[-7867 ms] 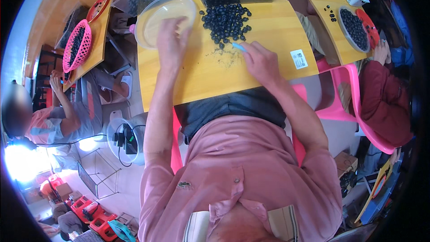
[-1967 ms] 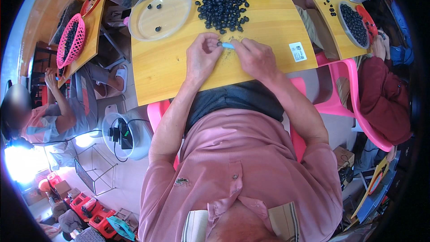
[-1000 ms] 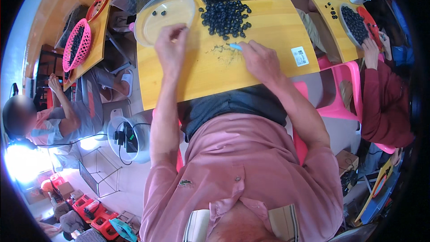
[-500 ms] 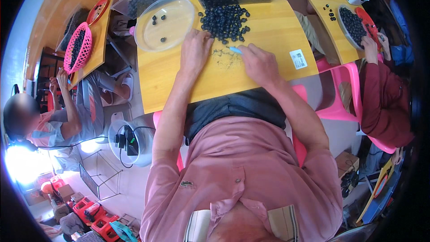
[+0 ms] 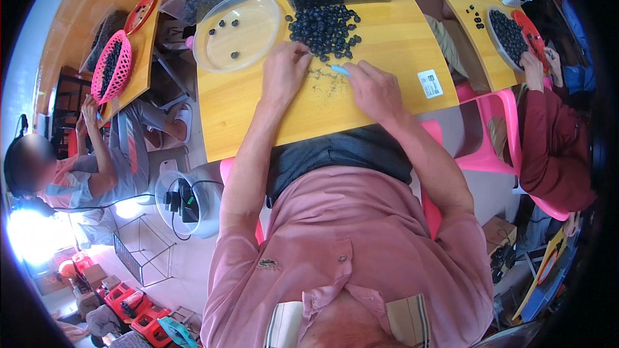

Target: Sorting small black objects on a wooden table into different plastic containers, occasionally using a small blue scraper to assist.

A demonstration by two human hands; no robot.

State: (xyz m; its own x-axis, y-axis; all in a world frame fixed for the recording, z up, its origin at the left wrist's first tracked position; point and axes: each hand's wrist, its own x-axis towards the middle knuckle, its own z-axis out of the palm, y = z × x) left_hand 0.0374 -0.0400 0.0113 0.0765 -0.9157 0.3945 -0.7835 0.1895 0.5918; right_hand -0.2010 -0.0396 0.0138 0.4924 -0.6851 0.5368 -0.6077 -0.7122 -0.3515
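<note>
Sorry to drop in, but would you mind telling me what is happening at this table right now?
A person in a pink shirt sits at a yellow wooden table, working on a pile of small dark round berries. The left hand rests at the pile's near edge, and the right hand holds a small light-blue tool beside it. A clear round dish to the left holds only a few berries. Fine debris lies between the hands.

Pink basket point(image 5: 109, 66) on left table; pink chair point(image 5: 488, 148) right; white sticker point(image 5: 429, 84).
</note>
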